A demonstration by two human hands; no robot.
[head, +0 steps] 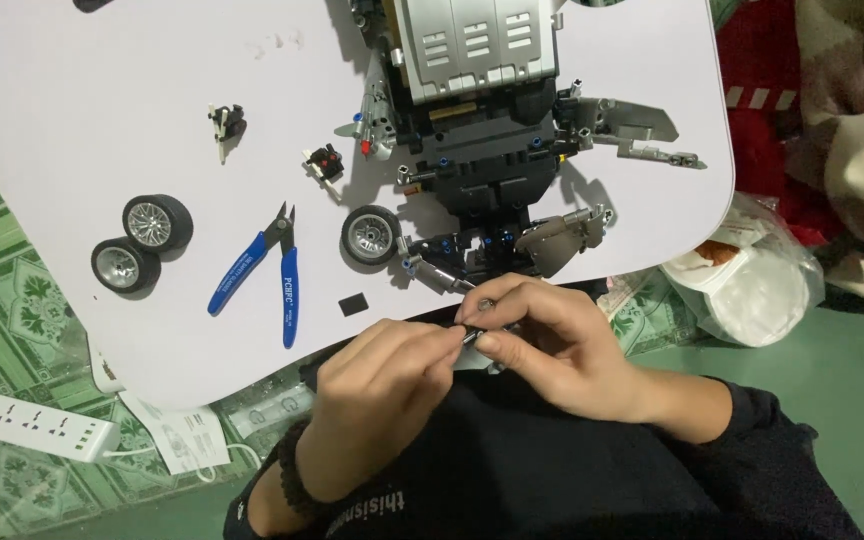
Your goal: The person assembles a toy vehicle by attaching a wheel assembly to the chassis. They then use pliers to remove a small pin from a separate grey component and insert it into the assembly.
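Both hands meet at the near edge of the white table (72, 60), about 6 o'clock in the head view. Left hand (377, 395) has thumb and forefinger pinched on a small grey part (476, 332); right hand (557, 350) closes its fingertips on the same part from the other side. Exact shape of the part cannot be told, since fingers cover most of it.

Directly beyond the hands, toward 12 o'clock, sits a partly built brick model car (482, 120): silver slatted body panel on top, black chassis below, grey wing-like panels out at 2 and 3 o'clock. One fitted wheel (370, 235) shows at the model's near left corner.

Observations on progress:
- Body and chassis look largely assembled.
- Only one wheel appears mounted.
- Two loose wheels (142, 242) lie touching each other at 9 o'clock, well apart from the model.
- Two small sub-assemblies (277, 142) lie between the loose wheels and the model, unattached.
- A small black tile (353, 304) lies just left of the hands.

Judgement: build is past the midpoint, with wheels and small fittings left.

Blue-handled cutters (257, 270) rest jaws up between the loose wheels and the fitted wheel. A white power strip (32, 422) lies on the green floor at 8 o'clock, and a white bag (752, 285) at 3 o'clock.
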